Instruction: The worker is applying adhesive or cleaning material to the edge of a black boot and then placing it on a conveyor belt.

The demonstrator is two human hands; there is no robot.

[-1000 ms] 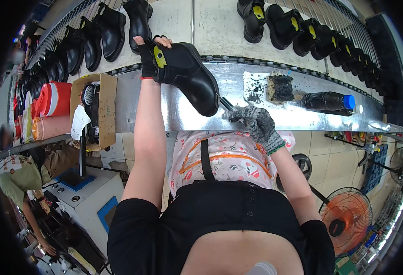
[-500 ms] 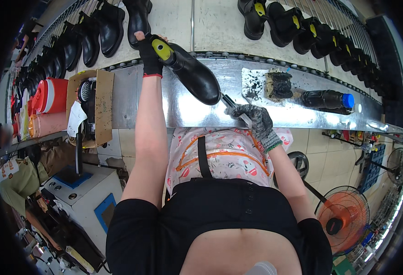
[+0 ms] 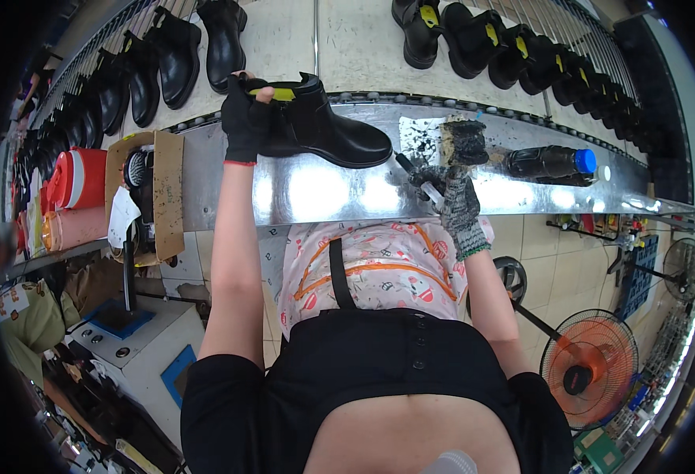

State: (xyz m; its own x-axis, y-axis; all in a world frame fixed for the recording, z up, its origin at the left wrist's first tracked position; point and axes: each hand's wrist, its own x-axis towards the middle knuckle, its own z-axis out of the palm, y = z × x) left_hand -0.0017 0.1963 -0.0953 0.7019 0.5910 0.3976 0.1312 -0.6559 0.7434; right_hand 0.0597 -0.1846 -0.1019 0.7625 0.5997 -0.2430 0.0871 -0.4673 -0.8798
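Observation:
A glossy black ankle boot (image 3: 333, 136) with a yellow-green lining is held up over the metal ledge, toe to the right. My left hand (image 3: 245, 125), in a black glove with red cuff and bare fingertips, grips it by the heel and shaft, thumb at the opening. Just right of the toe, apart from it, my right hand (image 3: 460, 207) in a grey knit glove is closed round a slim brush-like tool (image 3: 404, 163) with a dark tip and pale handle. Its exact kind I cannot make out. Beyond that hand lie a blackened sponge-like block (image 3: 464, 142) and a black-stained white sheet (image 3: 420, 136).
A dark bottle with a blue cap (image 3: 549, 163) lies on the metal ledge (image 3: 316, 189). Black boots line the conveyor behind, at left (image 3: 178, 59) and right (image 3: 474, 39). A cardboard box (image 3: 168, 193) holding a hairbrush stands left, beside a red jug (image 3: 79, 182). An orange fan (image 3: 588, 367) stands lower right.
The boot has turned from a slant to nearly level, its side now facing me. My right hand and the tool have drawn away from the toe, slightly right.

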